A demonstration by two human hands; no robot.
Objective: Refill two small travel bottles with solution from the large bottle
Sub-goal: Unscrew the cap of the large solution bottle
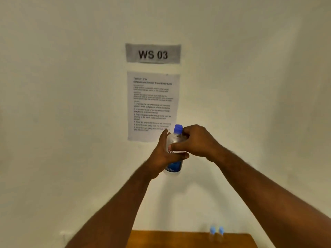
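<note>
The left hand [165, 154] holds the large bottle [174, 153] up in the air, the right hand [194, 142] pinches near its blue cap [178, 129]; unscrewing seems the step, next needs twisting it off. The two travel bottles [216, 230] wait on the table [170, 238]

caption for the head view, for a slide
Left hand grips the large bottle aloft while right hand works near its blue cap.
</note>
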